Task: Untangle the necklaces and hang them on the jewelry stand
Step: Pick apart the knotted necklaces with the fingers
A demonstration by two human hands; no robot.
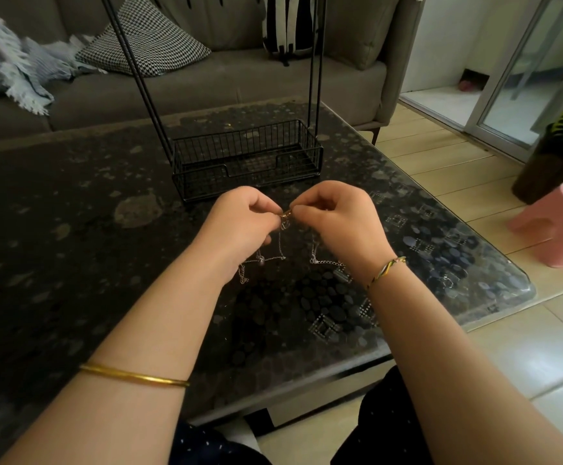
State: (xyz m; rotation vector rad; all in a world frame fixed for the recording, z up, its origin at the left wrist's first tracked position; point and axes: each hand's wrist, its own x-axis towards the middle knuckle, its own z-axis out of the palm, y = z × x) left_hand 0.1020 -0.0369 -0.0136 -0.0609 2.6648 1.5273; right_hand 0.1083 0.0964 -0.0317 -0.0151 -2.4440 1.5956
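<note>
At the bottom edge of the frame are the person's dark trousers [384, 427]. From there two bare forearms go up toward the middle of the frame. The left forearm wears a thin gold bangle [134, 375], and the right wrist wears a woven bracelet [387, 268].

Both wrists are lifted above the dark patterned desk [72, 229]. The hands meet in the centre of the frame with the knuckles up and the fingers curled inward. The left hand [240, 226] pinches a small knot of the necklaces [285, 219] between thumb and forefinger. The right hand [337, 223] pinches the same knot from the other side, so the fingertips of the two hands are nearly touching.

The necklaces are thin silver chains. They hang down from the knot between the hands, and their loose ends spread below both wrists. I cannot tell whether these ends touch the desk.

Just above the hands in the frame, the black wire jewelry stand [246, 159] stands on the desk. Its base is a basket, and its thin uprights go out of the top edge. Behind it is a grey sofa [206, 82] with a checked cushion [146, 41]. A pink stool [562, 223] is at the right edge.
</note>
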